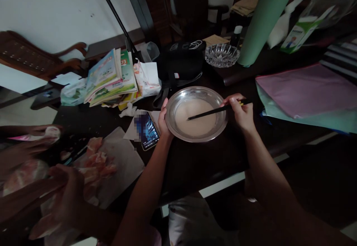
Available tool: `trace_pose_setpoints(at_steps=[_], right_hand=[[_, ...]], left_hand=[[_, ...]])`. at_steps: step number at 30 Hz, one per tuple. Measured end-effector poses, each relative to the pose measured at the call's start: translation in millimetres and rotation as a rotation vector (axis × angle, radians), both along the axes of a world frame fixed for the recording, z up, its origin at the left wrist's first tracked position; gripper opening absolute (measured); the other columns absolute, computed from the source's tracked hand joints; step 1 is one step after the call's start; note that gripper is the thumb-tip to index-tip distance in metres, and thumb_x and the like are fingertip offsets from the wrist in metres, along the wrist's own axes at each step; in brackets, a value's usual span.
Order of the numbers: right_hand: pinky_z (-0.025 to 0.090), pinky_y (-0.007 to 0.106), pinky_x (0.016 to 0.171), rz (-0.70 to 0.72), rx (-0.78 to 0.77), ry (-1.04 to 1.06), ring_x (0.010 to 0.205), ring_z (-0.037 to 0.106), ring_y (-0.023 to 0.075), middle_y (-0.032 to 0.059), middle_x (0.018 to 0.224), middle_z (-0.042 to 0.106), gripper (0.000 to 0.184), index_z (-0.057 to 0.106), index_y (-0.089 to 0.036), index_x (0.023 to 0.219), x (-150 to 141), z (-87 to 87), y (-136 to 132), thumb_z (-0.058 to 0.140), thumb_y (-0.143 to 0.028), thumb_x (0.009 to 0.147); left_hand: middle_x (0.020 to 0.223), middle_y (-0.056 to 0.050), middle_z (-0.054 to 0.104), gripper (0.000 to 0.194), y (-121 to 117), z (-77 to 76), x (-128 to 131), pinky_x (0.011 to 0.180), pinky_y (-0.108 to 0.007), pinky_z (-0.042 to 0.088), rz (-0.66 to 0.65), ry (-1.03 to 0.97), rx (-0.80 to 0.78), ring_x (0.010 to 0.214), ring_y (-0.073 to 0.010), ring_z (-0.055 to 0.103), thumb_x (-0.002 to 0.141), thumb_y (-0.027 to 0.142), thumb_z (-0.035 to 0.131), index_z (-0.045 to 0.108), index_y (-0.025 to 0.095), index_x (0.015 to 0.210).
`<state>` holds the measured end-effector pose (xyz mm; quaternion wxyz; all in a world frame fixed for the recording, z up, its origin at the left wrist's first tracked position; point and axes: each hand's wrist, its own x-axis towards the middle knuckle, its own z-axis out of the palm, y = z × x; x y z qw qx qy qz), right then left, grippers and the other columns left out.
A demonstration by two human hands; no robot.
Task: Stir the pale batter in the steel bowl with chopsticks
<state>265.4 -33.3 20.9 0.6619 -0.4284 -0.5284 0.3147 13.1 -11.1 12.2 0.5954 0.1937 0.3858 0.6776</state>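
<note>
A round metal bowl (198, 139) stands on the dark table, holding a pale, cream-coloured liquid (195, 127). My left hand (164, 121) grips the bowl's left rim, its thumb and fingers wrapped round the side. In my right hand (242, 112), pinched between thumb and fingers, are dark chopsticks (210, 112); they slant down to the left and their tips dip into the liquid. I cannot make out clearly whether the sticks are one or two. Fingertips of my right hand come close to the bowl's right rim.
Left of the bowl lies a lit phone (150, 130). Another person's hands (69, 190) work at pinkish peels (97, 160) on a white sheet (122, 164). Behind stand books (111, 78), a black bag (181, 61), a glass ashtray (222, 55) and a green cylinder (266, 22). Folders (309, 89) lie right.
</note>
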Motion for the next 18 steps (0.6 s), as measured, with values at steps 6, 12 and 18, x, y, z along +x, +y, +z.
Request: trace_pose_setpoints(at_steps=[6,12,18], right_hand=[[0.051,0.029,0.062,-0.164,0.06,0.083,0.058,0.063,0.0134,-0.0027,0.06,0.065,0.036,0.066,-0.022,0.069,2.0,0.7,1.1,0.067,-0.052,0.088],[0.053,0.03,0.068,-0.001,-0.011,0.043,0.065,0.066,0.0146,-0.0013,0.068,0.07,0.031,0.071,-0.022,0.075,0.0,-1.6,0.7,0.069,-0.052,0.086],[0.05,0.03,0.063,-0.156,0.03,0.061,0.058,0.062,0.0143,-0.0022,0.061,0.064,0.038,0.066,-0.022,0.069,0.6,1.2,0.1,0.065,-0.055,0.088]], left_hand=[[0.118,0.0,0.075,0.03,-1.3,-0.5,-1.2,0.111,-0.029,0.04,-0.01,0.015,-0.016,0.128,-0.0176,0.058,0.094,0.02,0.047,0.074,0.024,0.107],[0.122,-0.003,0.074,0.036,0.3,-5.1,-2.7,0.111,-0.029,0.04,-0.015,0.049,0.017,0.127,-0.0177,0.059,0.088,0.023,0.052,0.072,0.024,0.118],[0.118,-0.003,0.075,0.033,-0.9,-4.3,-3.2,0.112,-0.029,0.04,-0.03,0.02,0.026,0.123,-0.0178,0.061,0.088,0.024,0.053,0.073,0.023,0.114]])
